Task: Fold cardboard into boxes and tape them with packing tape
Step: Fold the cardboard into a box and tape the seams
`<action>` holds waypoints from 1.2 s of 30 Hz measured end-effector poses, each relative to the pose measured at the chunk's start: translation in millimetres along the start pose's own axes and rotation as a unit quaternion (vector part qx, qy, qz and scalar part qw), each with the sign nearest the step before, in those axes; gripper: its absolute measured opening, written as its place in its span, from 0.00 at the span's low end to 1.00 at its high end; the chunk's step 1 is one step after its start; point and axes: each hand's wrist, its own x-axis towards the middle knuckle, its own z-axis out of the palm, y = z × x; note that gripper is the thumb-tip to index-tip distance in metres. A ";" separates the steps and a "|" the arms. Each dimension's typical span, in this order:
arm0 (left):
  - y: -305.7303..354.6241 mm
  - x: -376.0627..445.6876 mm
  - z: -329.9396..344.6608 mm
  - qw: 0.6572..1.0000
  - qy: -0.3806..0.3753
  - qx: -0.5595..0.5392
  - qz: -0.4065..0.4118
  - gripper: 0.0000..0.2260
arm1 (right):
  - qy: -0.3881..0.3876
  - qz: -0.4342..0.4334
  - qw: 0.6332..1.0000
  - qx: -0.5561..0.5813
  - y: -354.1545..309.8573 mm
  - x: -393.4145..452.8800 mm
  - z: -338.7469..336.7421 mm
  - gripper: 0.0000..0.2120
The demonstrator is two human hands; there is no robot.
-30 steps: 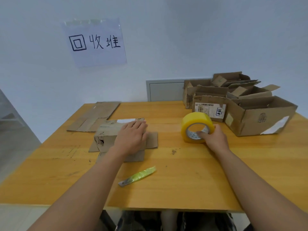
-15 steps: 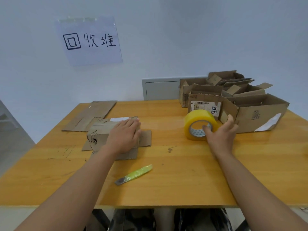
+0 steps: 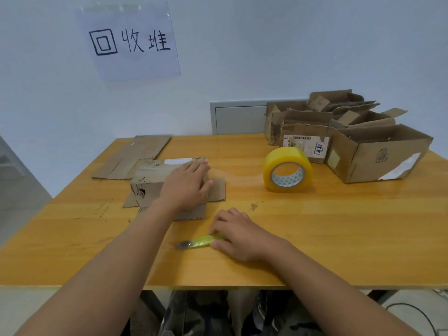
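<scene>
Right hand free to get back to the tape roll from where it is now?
Probably yes. The right hand is down on the green utility knife, and only bare table lies between it and the upright tape roll. It would need to release the knife first.

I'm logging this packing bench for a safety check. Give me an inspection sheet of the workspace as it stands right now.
Surface: wooden table, scuffed, with a small dark mark near the middle.
Job's things: small cardboard box partly folded, flaps spread out; tape roll standing on edge, untouched; flat cardboard at the far left.
Clutter: pile of open boxes at the far right.
Grips: left hand presses flat on the small box; right hand closes on the green box cutter.
Cables: one dark cable on the floor, lower right.
Surroundings: handwritten paper sign on the wall; grey wall panel behind the table.
</scene>
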 end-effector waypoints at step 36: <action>-13.2 0.4 16.1 0.996 0.083 0.011 0.024 0.22 | 0.296 0.137 0.863 0.385 79.3 90.6 -10.8 0.14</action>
